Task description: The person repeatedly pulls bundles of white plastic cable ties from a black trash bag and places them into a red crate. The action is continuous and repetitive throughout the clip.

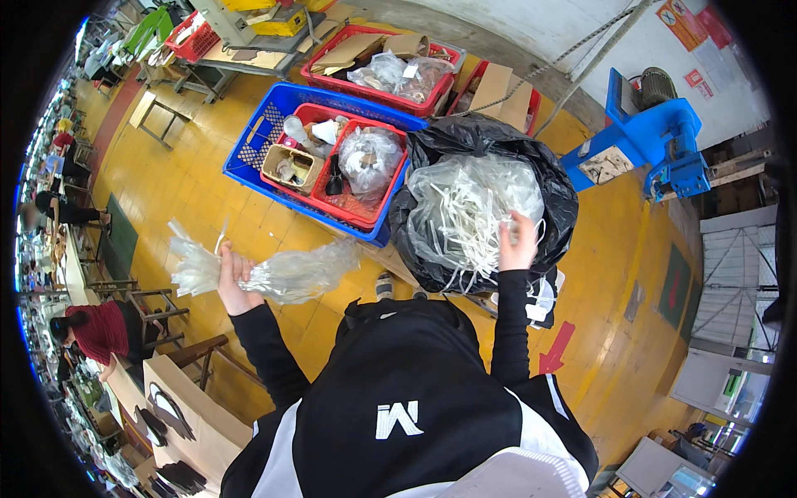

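My left hand [232, 280] is closed around the gathered middle of a clear plastic bag [303, 272] with white strips inside. The bag hangs out on both sides of the fist, well to the left of the bins. My right hand [518, 242] reaches over a large black garbage bag [558, 187] lined with clear plastic [519, 178]. A tangled heap of thin white strips [465, 212] fills it. At the heap's right edge, the right hand's fingertips are pinched together on some of the strips.
A blue crate [270, 112] holding red trays [365, 220] stands left of the black bag. Behind are a red crate [427, 108] and brown cardboard [502, 91]. A blue machine [631, 137] stands right. Another person [104, 332] bends over a bench at left.
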`<action>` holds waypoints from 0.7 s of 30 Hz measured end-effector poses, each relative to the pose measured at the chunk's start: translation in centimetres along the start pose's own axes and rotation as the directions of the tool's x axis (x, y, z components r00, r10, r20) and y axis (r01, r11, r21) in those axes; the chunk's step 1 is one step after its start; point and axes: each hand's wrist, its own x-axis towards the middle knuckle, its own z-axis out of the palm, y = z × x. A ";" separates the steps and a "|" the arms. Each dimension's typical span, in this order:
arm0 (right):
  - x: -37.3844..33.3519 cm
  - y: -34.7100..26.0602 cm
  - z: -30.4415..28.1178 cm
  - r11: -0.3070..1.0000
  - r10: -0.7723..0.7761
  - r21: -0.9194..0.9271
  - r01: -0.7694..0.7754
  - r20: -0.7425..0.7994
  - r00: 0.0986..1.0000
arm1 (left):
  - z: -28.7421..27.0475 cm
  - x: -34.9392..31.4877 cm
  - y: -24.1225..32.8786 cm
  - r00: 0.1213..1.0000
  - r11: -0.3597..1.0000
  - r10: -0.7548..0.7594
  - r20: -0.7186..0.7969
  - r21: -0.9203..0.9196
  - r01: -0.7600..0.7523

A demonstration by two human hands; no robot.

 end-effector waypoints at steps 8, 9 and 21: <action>1.0 3.5 14.9 0.999 -0.011 0.050 -0.011 0.428 0.903 | 3.7 -1.5 -2.0 0.981 0.990 -0.133 0.142 -0.017 0.137; 1.3 4.2 16.1 1.000 0.009 0.007 -0.013 0.446 0.895 | 4.0 -1.8 -2.3 0.975 0.988 -0.153 0.158 -0.011 0.157; 2.2 9.2 20.3 0.931 0.193 -0.361 0.054 0.611 0.768 | 2.4 -5.4 -3.4 0.976 0.979 -0.203 0.082 -0.001 0.204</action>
